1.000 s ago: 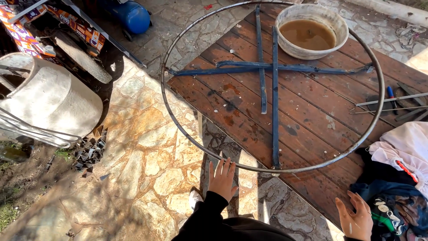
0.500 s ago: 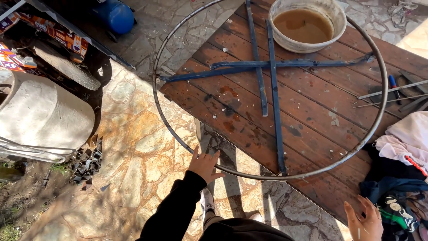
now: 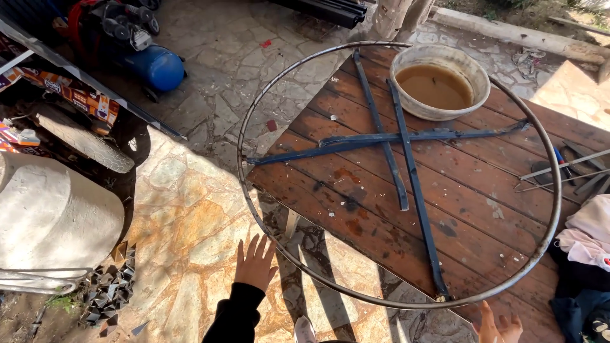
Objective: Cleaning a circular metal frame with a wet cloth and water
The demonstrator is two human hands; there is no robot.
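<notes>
Head view, left to right. Far left: pale rounded drum [image 3: 54, 219] on the stone floor [image 3: 184, 228], small pile of dark metal offcuts [image 3: 108, 292] beside it, blue compressor tank [image 3: 159, 67] further up.

Left hand [image 3: 255, 263]: black sleeve, palm down, fingers [image 3: 254, 244] spread apart, holding nothing. It hangs over the floor just short of the near-left arc of the metal ring [image 3: 241, 184]; can't tell if a fingertip touches the ring.

Ring lies flat on the wooden desk [image 3: 483, 190], its left side overhanging the desk edge. Inside it, blue flat bars [image 3: 406, 165] cross roughly at the middle; their ends reach the ring.

Upper right inside the ring: bowl of brown liquid [image 3: 441, 82]. Right edge: thin metal rods [image 3: 559, 168], pile of cloth [image 3: 591, 235].

Right hand [image 3: 499, 327]: bottom edge of frame, near the ring's lower arc, fingers partly apart, empty, mostly cut off.

Judgement: reach phase, both hands closing on the ring's near rim. Next move needs a grip on both sides at once, since the overhanging part could tip or slide the bars.
</notes>
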